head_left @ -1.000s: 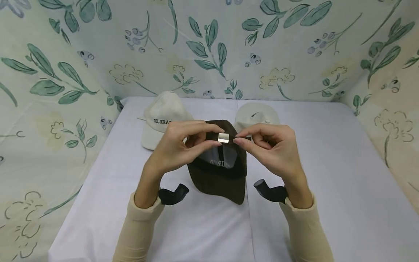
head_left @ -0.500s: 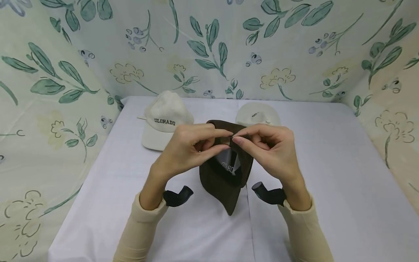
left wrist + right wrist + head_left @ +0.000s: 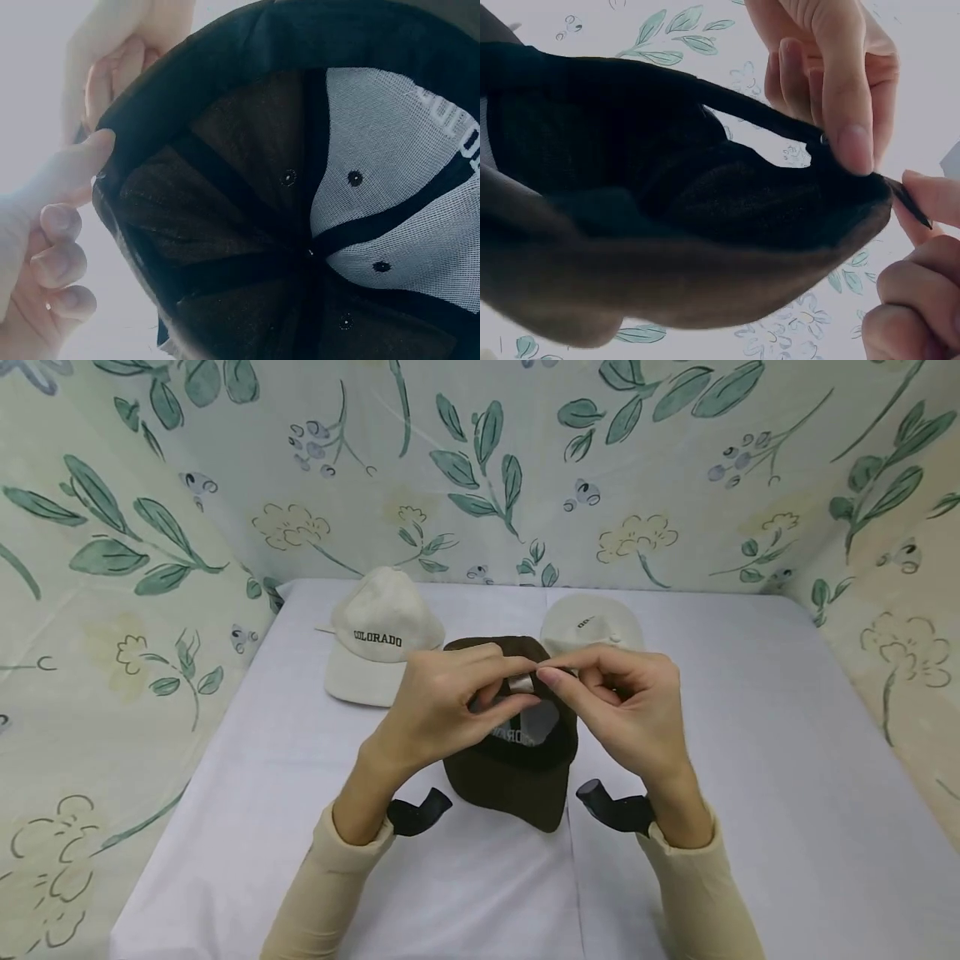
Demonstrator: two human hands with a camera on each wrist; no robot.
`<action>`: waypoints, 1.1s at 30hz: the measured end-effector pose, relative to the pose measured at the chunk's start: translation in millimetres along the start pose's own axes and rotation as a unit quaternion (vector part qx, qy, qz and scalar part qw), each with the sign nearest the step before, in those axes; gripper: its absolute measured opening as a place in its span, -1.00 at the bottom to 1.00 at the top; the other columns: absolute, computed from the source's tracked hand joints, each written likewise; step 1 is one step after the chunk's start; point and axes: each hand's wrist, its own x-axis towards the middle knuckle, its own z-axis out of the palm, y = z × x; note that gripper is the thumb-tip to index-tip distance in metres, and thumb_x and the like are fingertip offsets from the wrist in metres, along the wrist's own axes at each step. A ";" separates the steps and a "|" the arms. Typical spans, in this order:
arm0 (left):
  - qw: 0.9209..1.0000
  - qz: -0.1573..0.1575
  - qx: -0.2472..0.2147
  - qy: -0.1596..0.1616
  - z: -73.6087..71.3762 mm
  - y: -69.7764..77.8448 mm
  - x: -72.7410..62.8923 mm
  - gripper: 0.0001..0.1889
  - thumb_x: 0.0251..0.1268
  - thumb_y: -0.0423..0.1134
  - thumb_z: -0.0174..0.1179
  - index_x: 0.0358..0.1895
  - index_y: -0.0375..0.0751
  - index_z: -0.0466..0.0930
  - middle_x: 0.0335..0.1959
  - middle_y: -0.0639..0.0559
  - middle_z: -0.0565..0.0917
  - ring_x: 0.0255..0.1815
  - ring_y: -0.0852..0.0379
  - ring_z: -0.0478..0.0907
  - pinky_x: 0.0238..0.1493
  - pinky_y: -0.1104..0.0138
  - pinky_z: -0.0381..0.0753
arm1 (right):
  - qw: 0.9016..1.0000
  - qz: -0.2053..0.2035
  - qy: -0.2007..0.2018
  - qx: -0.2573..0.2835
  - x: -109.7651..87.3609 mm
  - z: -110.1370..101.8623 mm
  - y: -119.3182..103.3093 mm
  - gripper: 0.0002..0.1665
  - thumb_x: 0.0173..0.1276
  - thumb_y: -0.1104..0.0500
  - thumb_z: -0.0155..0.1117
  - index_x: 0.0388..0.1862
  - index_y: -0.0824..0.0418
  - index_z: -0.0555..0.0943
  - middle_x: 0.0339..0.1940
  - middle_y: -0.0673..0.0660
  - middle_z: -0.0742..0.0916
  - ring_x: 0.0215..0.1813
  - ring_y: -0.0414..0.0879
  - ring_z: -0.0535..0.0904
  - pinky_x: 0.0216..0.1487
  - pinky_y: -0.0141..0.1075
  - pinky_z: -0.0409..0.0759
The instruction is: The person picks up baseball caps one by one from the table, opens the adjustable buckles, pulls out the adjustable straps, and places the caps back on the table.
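Observation:
A dark brown baseball cap (image 3: 506, 789) is held up with its inside facing me and its brim pointing down. My left hand (image 3: 450, 693) pinches the back strap beside a silver metal buckle (image 3: 521, 683). Close against it, my right hand (image 3: 630, 706) pinches the strap between thumb and index finger. The strap's narrow dark end (image 3: 913, 205) sticks out between fingertips in the right wrist view. Filling much of the left wrist view is the cap's lining (image 3: 247, 172), with white mesh behind the front lettering. Fingers hide most of the strap where it meets the buckle.
A white cap (image 3: 378, 631) lettered COLORADO stands at the back left of the table (image 3: 757, 760), which has a white cloth. Another white cap (image 3: 588, 614) lies behind my right hand, partly hidden. A floral curtain (image 3: 480, 468) encloses the back and sides.
Both hands have come closer together, the left moving right along with the buckle. The brown cap swung and turned, then faced me again. The strap end right of the buckle is now mostly hidden.

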 end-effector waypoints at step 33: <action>0.995 -0.033 -0.087 0.043 -12.4 -13.0 -4.4 -0.78 0.11 -0.51 0.49 -0.14 -0.40 0.80 -0.70 0.02 0.33 -0.63 0.23 0.24 -0.56 0.42 0.20 | 0.938 -0.183 0.001 -0.296 -2.5 13.4 3.4 -0.69 0.48 0.02 0.37 -0.06 0.21 0.84 -0.72 0.01 0.36 -0.66 -0.26 0.09 -0.59 -0.44 -0.01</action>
